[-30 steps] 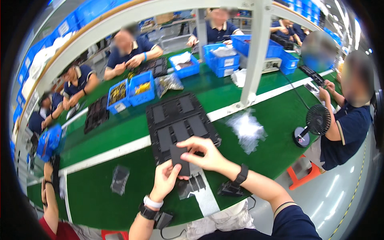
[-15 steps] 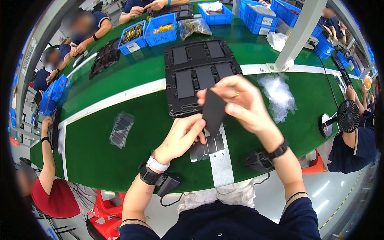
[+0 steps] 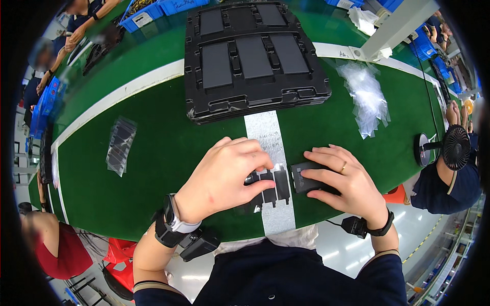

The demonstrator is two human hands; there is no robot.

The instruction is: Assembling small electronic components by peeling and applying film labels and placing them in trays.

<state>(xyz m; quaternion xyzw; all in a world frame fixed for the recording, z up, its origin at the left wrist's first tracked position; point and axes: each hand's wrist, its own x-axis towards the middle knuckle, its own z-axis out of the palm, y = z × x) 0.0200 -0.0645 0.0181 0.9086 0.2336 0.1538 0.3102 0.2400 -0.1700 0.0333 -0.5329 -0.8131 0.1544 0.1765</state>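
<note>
My left hand [image 3: 229, 176] is curled over a clear film sheet with black strips [image 3: 282, 186]. Its thumb and forefinger are at the strips, and the hand hides the sheet's left part. The sheet lies across a whitish band of tape near the table's front edge. Just right of it, a flat black rectangular piece [image 3: 301, 184] with faint print rests on the green mat. My right hand [image 3: 344, 181] grips that piece, fingers laid over its top and thumb along the near edge. Beyond my hands stands a stack of black trays [image 3: 255, 97] with dark rectangular panels in its pockets.
More film strips [image 3: 121, 145] lie at the left. A loose pile of clear film pieces [image 3: 365, 99] is at the right, near a small black fan [image 3: 454, 148]. A grey post [image 3: 393, 30] rises at the back right. Blue bins [image 3: 140, 19] and other people are around the table.
The black piece has gone from between both hands down to the mat under my right hand. My left hand has let go of it and come to the strips. The view has shifted nearer.
</note>
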